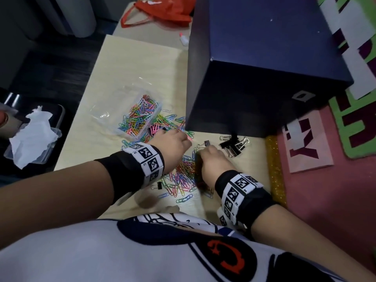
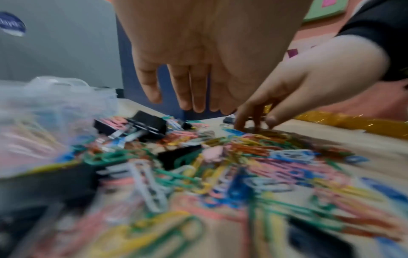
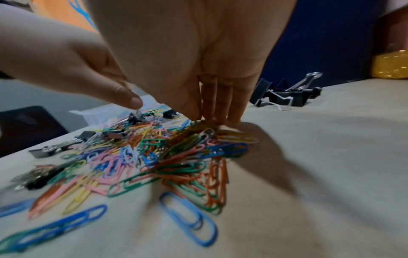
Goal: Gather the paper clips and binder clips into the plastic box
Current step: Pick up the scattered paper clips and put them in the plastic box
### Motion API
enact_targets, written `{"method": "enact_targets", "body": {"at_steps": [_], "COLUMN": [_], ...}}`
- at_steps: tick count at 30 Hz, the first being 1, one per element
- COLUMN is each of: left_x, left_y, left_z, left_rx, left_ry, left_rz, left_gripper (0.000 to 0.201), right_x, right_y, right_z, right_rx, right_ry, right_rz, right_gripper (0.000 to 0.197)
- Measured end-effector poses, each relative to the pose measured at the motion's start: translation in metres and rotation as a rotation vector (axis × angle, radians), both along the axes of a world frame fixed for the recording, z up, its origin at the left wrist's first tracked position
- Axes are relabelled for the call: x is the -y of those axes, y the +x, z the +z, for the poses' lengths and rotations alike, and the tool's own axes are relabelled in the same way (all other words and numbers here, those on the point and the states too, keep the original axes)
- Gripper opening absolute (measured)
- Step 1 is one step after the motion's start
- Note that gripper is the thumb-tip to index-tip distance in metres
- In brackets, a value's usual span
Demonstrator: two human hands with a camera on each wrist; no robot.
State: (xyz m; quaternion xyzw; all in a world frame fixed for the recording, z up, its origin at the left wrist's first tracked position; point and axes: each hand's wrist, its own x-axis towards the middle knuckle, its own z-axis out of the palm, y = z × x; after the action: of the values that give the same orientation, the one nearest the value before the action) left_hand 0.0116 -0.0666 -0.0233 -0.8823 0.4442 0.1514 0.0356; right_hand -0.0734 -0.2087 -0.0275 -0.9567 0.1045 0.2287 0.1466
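Nearest the body: loose coloured paper clips (image 1: 184,180) heaped on the table (image 1: 130,64), a stray binder clip (image 1: 159,185) at the near edge. Right hand (image 1: 213,162) stands on edge against the heap's right side, fingers (image 3: 220,104) straight and together, tips on the tabletop, holding nothing. Left hand (image 1: 169,148) hovers over the far left of the heap, fingers (image 2: 187,87) extended, relaxed, empty. Beyond it, the plastic box (image 1: 142,113), already part-filled with clips, more spilled around it. Further right, a cluster of binder clips (image 1: 234,146) beside the dark blue box (image 1: 264,68). Judgement: sweeping step; keep the right palm low and flush so clips don't slip under, cup the left opposite, then lift the bunch into the box.
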Motion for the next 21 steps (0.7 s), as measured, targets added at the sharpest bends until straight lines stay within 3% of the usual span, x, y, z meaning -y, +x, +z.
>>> {"method": "enact_targets", "body": {"at_steps": [4,7,12,21], "left_x": [-0.008,-0.008,-0.005,0.000], "left_y": [0.011,0.017,0.020,0.017], "left_z": [-0.006,-0.005,-0.004,-0.006], "left_rx": [0.030,0.005,-0.007,-0.021], "left_ry": [0.140,0.159,0.151,0.124], "left_rz": [0.021,0.006,0.026,-0.006], "left_gripper": [0.059,0.047,0.034,0.027], "right_x": [-0.005,0.001,0.013,0.021], "right_y": [0.009,0.021,0.027,0.023], "right_z": [0.004,0.004,0.002,0.002], "right_rx": [0.003,0.061,-0.095,0.067], "right_ry": [-0.029,-0.065,-0.138,-0.259], "right_rz": [0.073,0.030,0.043,-0.125], "right_gripper": [0.041,0.041,0.045,0.047]}}
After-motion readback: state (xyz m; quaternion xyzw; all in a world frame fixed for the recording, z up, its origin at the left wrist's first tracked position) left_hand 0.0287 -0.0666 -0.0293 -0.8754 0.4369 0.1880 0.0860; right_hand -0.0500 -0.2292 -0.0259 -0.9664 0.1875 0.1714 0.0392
